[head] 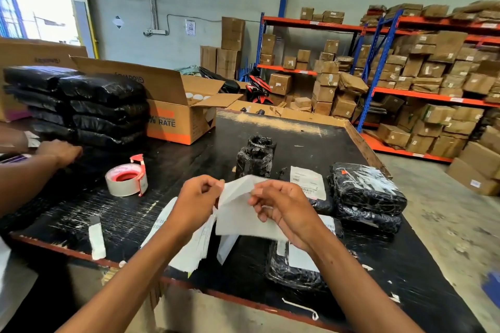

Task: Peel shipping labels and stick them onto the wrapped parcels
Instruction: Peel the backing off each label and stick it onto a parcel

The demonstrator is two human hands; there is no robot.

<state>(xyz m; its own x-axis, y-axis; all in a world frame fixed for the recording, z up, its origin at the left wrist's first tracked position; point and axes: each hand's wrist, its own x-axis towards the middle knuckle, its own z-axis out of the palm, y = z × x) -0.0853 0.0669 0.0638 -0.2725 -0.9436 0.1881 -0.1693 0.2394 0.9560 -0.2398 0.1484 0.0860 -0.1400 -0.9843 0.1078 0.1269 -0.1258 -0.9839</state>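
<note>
Far left, another person's hand (pixel 61 151) rests on the black desk (pixel 311 143) in front of a stack of black wrapped bundles (pixel 81 105). Behind the stack stands an open cardboard box (pixel 176 116). A roll of clear tape in a red dispenser (pixel 127 178) sits on the desk, with a white strip (pixel 96 240) lying near the front edge.

At centre, the left hand (pixel 196 203) has its grip closed: thumb and fingers pinch the left edge of a white label sheet (pixel 240 211), with a sheaf of further labels (pixel 194 240) hanging beneath it. The right hand (pixel 281 205) likewise pinches the sheet at its upper right edge. The sheet is held above the desk, between both hands.

Behind the hands stand two small black wrapped parcels (pixel 255 157). To the right lie a parcel bearing a label (pixel 311 184), stacked flat parcels (pixel 368 194), and another labelled parcel (pixel 295 265) below the right wrist. Shelving with cartons (pixel 433 76) fills the right background.
</note>
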